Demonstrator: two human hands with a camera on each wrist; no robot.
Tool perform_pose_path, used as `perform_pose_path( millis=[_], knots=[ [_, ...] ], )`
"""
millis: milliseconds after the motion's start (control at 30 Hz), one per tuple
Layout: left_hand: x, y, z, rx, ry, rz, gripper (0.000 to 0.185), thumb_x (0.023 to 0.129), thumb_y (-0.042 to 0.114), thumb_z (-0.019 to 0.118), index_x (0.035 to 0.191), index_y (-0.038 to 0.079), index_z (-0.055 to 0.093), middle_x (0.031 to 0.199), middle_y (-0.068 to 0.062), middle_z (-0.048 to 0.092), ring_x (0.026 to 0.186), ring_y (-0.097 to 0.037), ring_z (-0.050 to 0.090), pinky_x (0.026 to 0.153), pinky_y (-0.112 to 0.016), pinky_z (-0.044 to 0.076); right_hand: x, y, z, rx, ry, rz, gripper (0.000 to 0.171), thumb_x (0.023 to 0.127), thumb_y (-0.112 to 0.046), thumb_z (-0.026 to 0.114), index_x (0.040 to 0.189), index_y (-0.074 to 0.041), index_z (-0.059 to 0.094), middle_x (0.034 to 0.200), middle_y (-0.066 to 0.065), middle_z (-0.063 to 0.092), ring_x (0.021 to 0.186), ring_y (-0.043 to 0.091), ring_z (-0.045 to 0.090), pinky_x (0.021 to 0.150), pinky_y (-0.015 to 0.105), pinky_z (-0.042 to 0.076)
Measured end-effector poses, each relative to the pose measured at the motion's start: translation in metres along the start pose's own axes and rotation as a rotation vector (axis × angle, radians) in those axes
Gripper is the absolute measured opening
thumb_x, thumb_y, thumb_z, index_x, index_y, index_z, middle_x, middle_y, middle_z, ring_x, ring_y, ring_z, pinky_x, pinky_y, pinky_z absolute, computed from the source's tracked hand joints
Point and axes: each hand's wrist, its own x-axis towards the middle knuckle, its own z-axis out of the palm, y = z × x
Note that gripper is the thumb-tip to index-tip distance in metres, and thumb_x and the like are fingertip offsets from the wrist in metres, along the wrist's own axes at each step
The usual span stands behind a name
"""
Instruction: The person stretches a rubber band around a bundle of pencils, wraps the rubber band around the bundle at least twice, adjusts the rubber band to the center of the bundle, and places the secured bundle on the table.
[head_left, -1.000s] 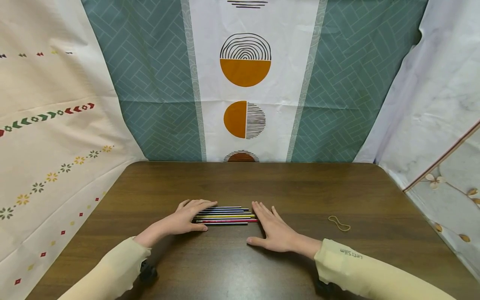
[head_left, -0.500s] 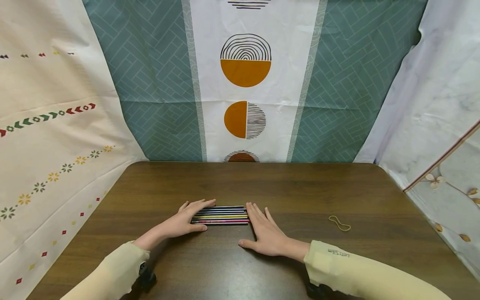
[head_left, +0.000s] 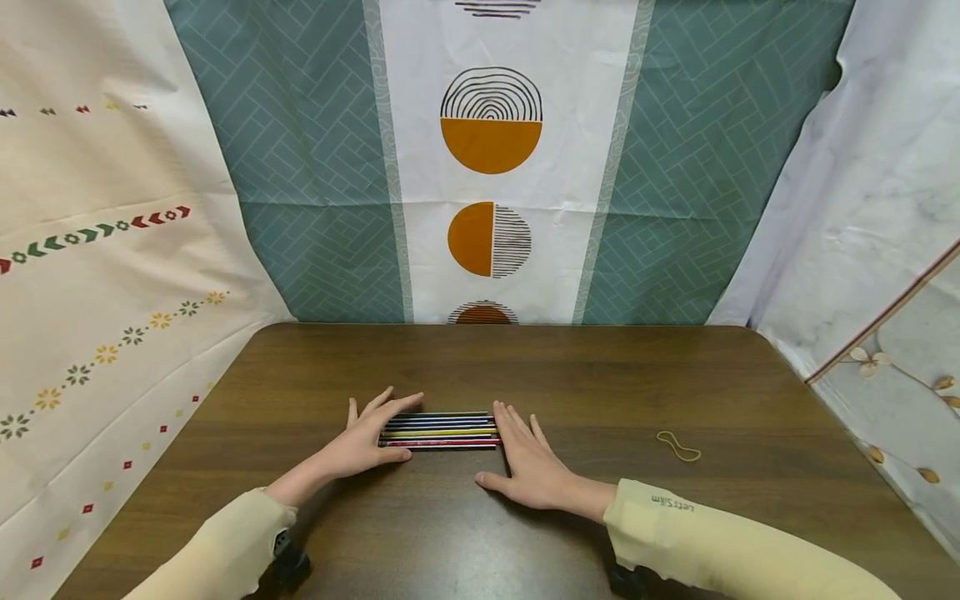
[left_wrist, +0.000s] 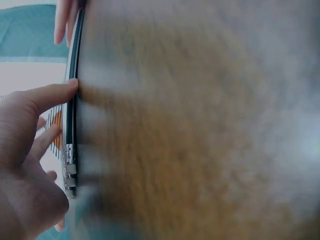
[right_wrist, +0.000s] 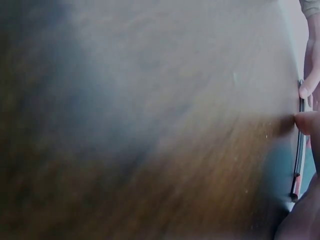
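Observation:
A row of pencils [head_left: 442,432] lies side by side on the table, mostly dark, with a yellow one and a red one among them. My left hand [head_left: 360,442] spans their left ends, thumb at the near side and fingers spread past the far side. The left wrist view shows that thumb touching the nearest pencil [left_wrist: 73,115], above its metal ferrule and eraser. Straight fingers of my right hand [head_left: 536,471] lie against the right ends, with the thumb held away. In the right wrist view the pencils [right_wrist: 300,155] are mostly hidden behind the hand.
A thin tan rubber band [head_left: 678,452] lies to the right on the brown wooden table [head_left: 480,367]. Patterned cloth [head_left: 322,208] hangs behind the table's far edge, with more cloth on both sides. Dark wrist cameras [head_left: 291,565] sit under the sleeves.
My right hand has moved left against the pencil ends, and the right ends now line up more evenly. The left hand has shifted slightly left and its fingers have spread and lifted.

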Motion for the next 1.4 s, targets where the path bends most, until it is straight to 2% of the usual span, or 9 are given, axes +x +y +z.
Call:
perform_pose_path(
  millis=[100,300,400,533,800,967,1167,1400],
  knots=[
    [-0.002,-0.002,-0.001,-0.041,0.016,-0.012,0.082,0.084,0.022,0.079,0.153,0.011,0.036,0.154,-0.015,0.043,0.148,-0.052,0.012,0.102,-0.082,-0.011,0.001,-0.001,0.002,-0.008,0.014,0.004,0.098,0.093,-0.049,0.062,0.157,0.001,0.009,0.166,0.018,0.012,0.155,0.033,0.012,0.121,0.061,0.005],
    [-0.001,-0.007,0.0,-0.116,0.006,0.024,0.084,0.084,0.019,0.078,0.153,0.004,0.032,0.153,-0.02,0.042,0.148,-0.054,0.011,0.108,-0.078,-0.006,0.003,-0.009,0.008,-0.013,0.042,0.025,0.093,0.096,-0.047,0.058,0.157,0.003,0.009,0.165,0.019,0.01,0.155,0.034,0.01,0.122,0.06,0.006],
    [0.0,-0.008,0.001,-0.133,0.008,0.031,0.084,0.084,0.018,0.078,0.152,0.003,0.032,0.153,-0.021,0.042,0.148,-0.055,0.011,0.109,-0.077,-0.004,0.005,-0.014,0.011,-0.004,0.057,0.043,0.091,0.096,-0.045,0.058,0.157,0.004,0.01,0.165,0.021,0.011,0.155,0.035,0.011,0.122,0.06,0.007],
    [0.002,-0.01,0.001,-0.128,0.007,0.039,0.083,0.084,0.018,0.078,0.152,0.003,0.032,0.152,-0.021,0.044,0.147,-0.052,0.018,0.111,-0.075,0.001,0.006,-0.018,0.012,0.018,0.072,0.066,0.091,0.096,-0.043,0.059,0.156,0.005,0.011,0.164,0.023,0.012,0.154,0.037,0.012,0.121,0.061,0.007],
    [0.005,-0.014,-0.002,-0.15,-0.006,0.022,0.089,0.083,0.014,0.078,0.155,0.005,0.027,0.153,-0.02,0.043,0.146,-0.043,0.03,0.115,-0.071,0.001,0.008,-0.02,0.013,0.041,0.084,0.113,0.092,0.096,-0.043,0.059,0.157,0.004,0.008,0.165,0.024,0.008,0.154,0.038,0.007,0.122,0.058,0.008],
    [0.005,-0.014,-0.003,-0.162,-0.008,0.02,0.09,0.082,0.012,0.078,0.156,0.007,0.027,0.153,-0.019,0.043,0.147,-0.042,0.03,0.116,-0.07,0.002,0.009,-0.021,0.014,0.037,0.088,0.122,0.092,0.096,-0.044,0.059,0.157,0.004,0.008,0.165,0.023,0.009,0.154,0.038,0.006,0.123,0.057,0.008],
    [0.005,-0.015,-0.004,-0.163,-0.021,0.011,0.092,0.082,0.015,0.078,0.157,0.01,0.025,0.155,-0.016,0.042,0.146,-0.042,0.029,0.114,-0.071,0.013,0.009,-0.023,0.017,0.025,0.083,0.128,0.091,0.097,-0.044,0.057,0.157,0.002,0.006,0.165,0.022,0.007,0.155,0.037,0.005,0.123,0.057,0.007],
    [0.003,-0.014,-0.007,-0.19,-0.031,-0.002,0.096,0.081,0.014,0.078,0.158,0.011,0.022,0.156,-0.016,0.04,0.149,-0.042,0.025,0.113,-0.072,0.012,0.006,-0.025,0.015,0.048,0.094,0.134,0.092,0.096,-0.044,0.058,0.157,0.003,0.007,0.165,0.022,0.007,0.155,0.037,0.005,0.123,0.056,0.008]
  ],
)
